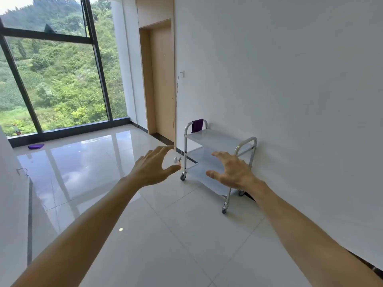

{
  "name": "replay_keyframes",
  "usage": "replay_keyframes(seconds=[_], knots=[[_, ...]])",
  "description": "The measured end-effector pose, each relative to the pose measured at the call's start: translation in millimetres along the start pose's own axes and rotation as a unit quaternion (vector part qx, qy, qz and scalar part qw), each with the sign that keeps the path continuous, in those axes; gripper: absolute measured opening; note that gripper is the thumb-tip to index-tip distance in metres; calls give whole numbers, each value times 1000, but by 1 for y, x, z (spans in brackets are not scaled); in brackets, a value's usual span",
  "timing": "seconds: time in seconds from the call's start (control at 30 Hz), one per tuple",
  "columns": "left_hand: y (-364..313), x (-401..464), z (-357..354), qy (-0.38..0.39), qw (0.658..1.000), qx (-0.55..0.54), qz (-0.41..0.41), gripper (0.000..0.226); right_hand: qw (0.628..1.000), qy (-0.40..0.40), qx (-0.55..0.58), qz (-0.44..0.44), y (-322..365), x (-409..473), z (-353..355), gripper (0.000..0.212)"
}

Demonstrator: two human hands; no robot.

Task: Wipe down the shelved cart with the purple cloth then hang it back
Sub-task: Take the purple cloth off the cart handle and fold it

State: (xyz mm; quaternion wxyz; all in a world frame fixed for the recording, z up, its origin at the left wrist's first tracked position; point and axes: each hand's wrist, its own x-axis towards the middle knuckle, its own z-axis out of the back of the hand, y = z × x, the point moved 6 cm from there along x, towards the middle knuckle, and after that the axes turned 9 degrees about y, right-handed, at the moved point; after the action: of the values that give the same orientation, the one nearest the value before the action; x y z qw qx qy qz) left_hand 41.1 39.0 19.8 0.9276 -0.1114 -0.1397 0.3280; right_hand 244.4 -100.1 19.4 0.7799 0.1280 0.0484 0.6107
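A metal cart [215, 138] with three shelves and small wheels stands against the white wall, some way ahead of me. A purple cloth [197, 125] hangs over the handle at its far end. My left hand [154, 167] is stretched out in front of me, fingers spread and relaxed, holding nothing. My right hand [231, 169] reaches forward beside it, also spread and empty, overlapping the cart's near handle in the view. Both hands are well short of the cart.
Glossy white floor tiles [165, 235] lie between me and the cart. A wooden door [162, 83] stands beyond the cart, with a wall switch [181, 73] and a dangling cable. A second purple cloth [36, 146] lies on the floor by the big window [58, 75].
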Motion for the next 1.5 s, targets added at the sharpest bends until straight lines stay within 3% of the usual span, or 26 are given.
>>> replay_keyframes(seconds=[0.63, 1.2, 1.5], knots=[[100, 82, -21, 32, 998, -47, -14, 82, 998, -7, 36, -41, 6, 112, -49, 73], [138, 313, -60, 24, 995, -92, -9, 82, 999, 3, 48, -15, -111, 326, -40, 74], [195, 419, -85, 20, 996, -91, 9, 71, 998, 19, 56, -1, -149, 455, -62, 73]])
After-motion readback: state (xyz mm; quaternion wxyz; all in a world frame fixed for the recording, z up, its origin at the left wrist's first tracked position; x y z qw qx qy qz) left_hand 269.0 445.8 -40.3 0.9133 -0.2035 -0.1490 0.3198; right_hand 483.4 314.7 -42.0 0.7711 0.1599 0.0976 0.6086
